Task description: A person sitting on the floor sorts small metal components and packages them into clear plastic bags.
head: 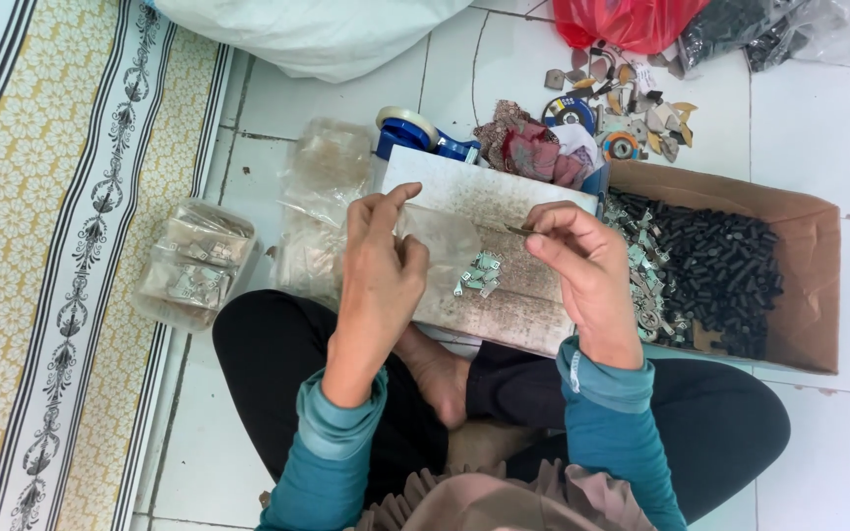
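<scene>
Left hand [378,258] is holding up one clear plastic bag [442,246], fingers closed on its edge; right hand [582,265] is pinching one small metal piece [517,230] at the fingertips, just beside the bag. One little heap of metal clips [479,274] is lying on the board [504,211]; one cardboard box [809,236] is sitting alongside on the right

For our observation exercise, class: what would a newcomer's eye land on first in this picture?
Probably the two hands raised at the centre: the left hand holds a clear plastic bag, while the right hand pinches a small metal piece beside it. Below them, a little pile of metal pieces lies on a worn white board. To the right, a cardboard box holds many small black parts.
</scene>
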